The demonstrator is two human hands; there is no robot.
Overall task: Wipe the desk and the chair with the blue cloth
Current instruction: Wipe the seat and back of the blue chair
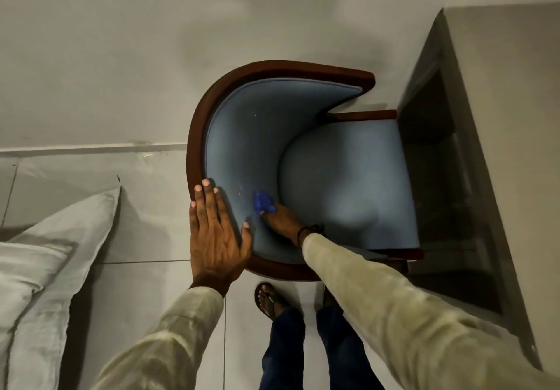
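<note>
So you're on the chair (303, 135) part right now, working the inside of the curved backrest down low, near where it meets the seat. Can't say from this shot whether the bench (497, 116) on the right got wiped already; its top looks bare but there's no telling if it's clean. I'd guess the seat cushion, the far side of the backrest and the wooden rim are still left, though that's just a hunch from where the cloth sits.

Your right hand (283, 221) is reaching into the chair with its grip closed round the blue cloth (263, 201), bunched into a small wad and pressed against the upholstery. Fingers are mostly hidden under the cloth, so how tight it's held I can't really tell.

Your left hand (215, 232) is flat and wide open, fingers spread, palm resting on the chair's rim and the top edge of the backrest. It's holding nothing, just steadying the chair.
</note>
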